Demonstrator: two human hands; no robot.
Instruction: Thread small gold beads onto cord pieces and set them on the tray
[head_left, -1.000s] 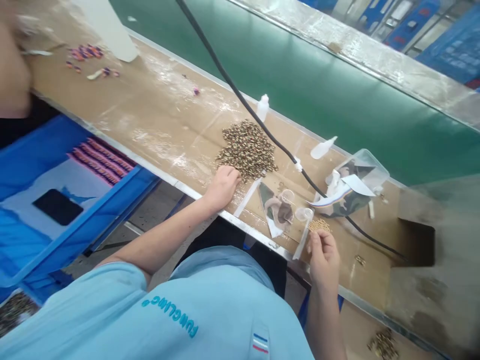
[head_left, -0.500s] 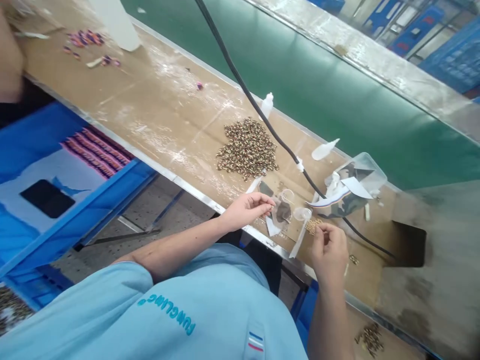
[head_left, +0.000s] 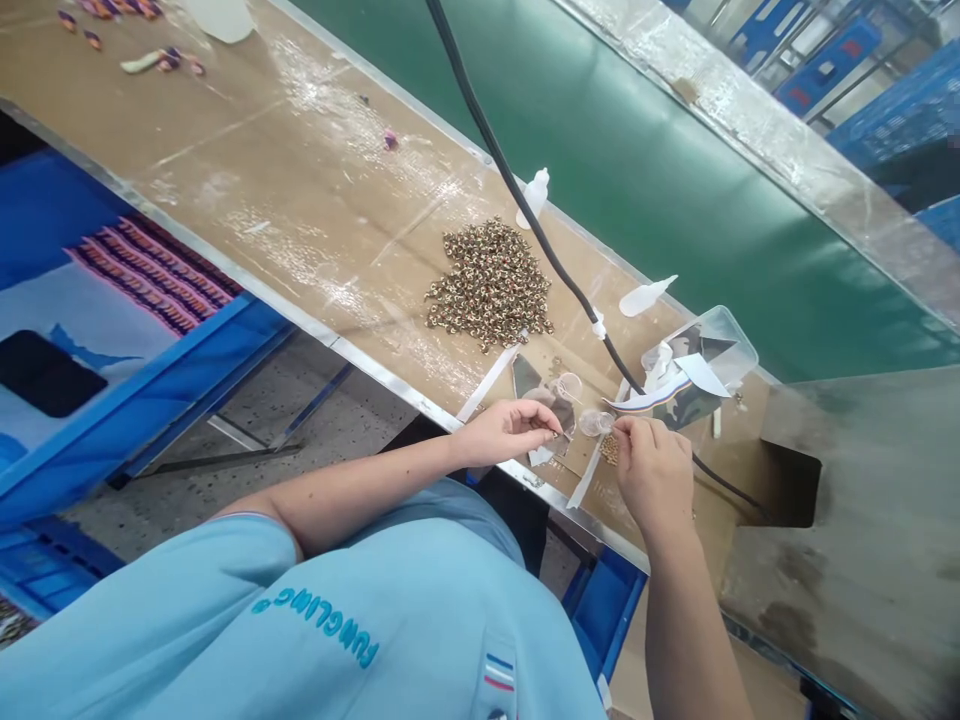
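Observation:
My left hand [head_left: 511,432] is closed in a pinch over the near edge of the bench, with a tiny piece at its fingertips that is too small to name. Just beyond it lie scraps of grey-brown cloth [head_left: 528,376] and a see-through round lid [head_left: 568,386]. My right hand [head_left: 654,468] is pinched too, its fingertips beside a small see-through cup [head_left: 596,423]; whatever they hold is hidden. Partly behind those fingers shows a little heap of gold-coloured beads [head_left: 610,449]. Farther back sits a large pile of small gold-and-dark metal pieces [head_left: 491,285].
A black cable [head_left: 514,185] hangs across the bench. White squeeze bottles [head_left: 534,198] stand and lie near the green belt [head_left: 637,165]. A plastic tub [head_left: 731,335] with camouflage cloth is at right, before a metal housing [head_left: 877,510]. Blue bins [head_left: 172,375] are left.
My right hand has moved forward and left to the small cup and beads. My left hand has shifted slightly right and down, still pinched. The view has turned a little.

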